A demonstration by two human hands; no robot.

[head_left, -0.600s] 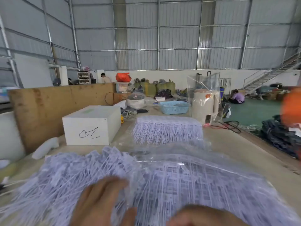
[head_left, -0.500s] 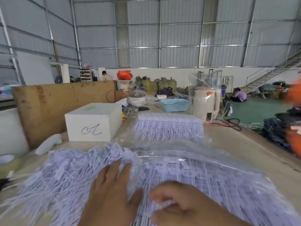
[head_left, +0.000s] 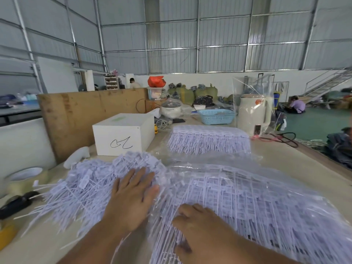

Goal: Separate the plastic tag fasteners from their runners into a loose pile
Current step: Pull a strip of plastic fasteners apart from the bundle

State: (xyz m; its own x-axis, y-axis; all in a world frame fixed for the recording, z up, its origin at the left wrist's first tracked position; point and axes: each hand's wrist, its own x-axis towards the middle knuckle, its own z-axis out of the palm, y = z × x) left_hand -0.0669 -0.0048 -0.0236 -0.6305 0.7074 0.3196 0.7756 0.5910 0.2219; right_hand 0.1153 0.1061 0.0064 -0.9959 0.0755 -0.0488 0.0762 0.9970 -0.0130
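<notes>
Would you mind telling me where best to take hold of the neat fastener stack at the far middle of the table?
Probably by the solid band of heads along the far edge of the neat fastener stack, coming from above and behind. That edge looks firm and aligned, while the near side is a loose fringe of thin tails that would likely bend or slip.

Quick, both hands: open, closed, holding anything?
Left hand: open, flat on the loose pile.
Right hand: fingers curled on the runner sheets.

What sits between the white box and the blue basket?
In the head view, a white cooker pot under clear plastic and grey cables lie between white box and blue basket.
</notes>
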